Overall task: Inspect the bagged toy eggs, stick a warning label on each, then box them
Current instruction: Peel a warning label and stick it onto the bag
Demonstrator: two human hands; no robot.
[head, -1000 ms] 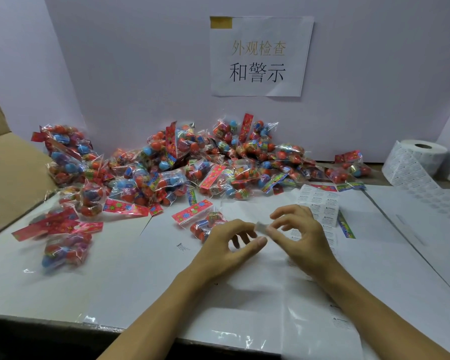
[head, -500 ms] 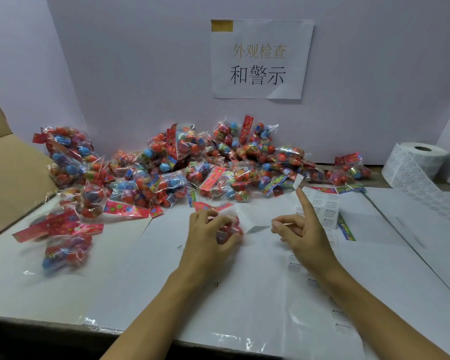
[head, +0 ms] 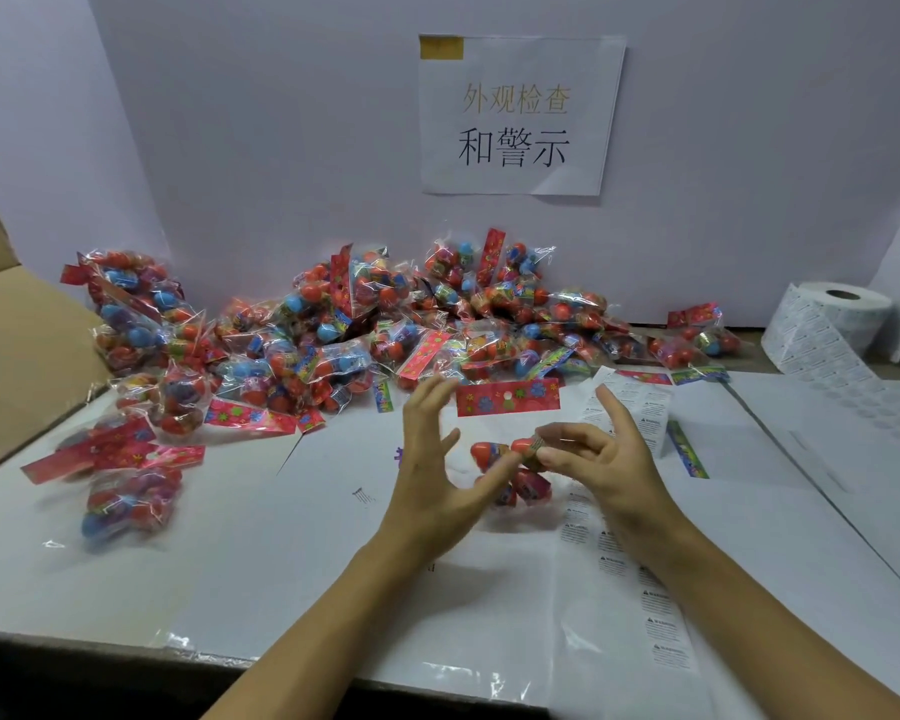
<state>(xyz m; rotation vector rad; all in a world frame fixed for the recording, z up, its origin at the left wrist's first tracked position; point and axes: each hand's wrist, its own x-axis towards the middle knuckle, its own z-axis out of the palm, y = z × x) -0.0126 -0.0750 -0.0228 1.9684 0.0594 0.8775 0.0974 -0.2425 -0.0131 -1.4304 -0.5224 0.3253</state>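
Note:
A bag of toy eggs [head: 510,467] with a red header card [head: 507,398] is up off the table between my hands. My left hand [head: 430,459] is beside it on the left with fingers spread and straight, the thumb reaching under the eggs. My right hand [head: 606,459] pinches the bag's right side between thumb and curled fingers, index finger raised. A small white label [head: 539,443] lies under those fingertips. A big pile of bagged toy eggs [head: 385,324] sits against the back wall.
A cut sheet of warning labels [head: 632,402] lies just behind my right hand, and a label roll [head: 832,314] stands at the far right. An open cardboard box [head: 17,345] is at the left edge. A few loose bags [head: 126,504] lie at front left.
My left hand took a bag from the table and lifted it to the middle, header card now upright. My right hand came in from the label sheet and closed on the bag.

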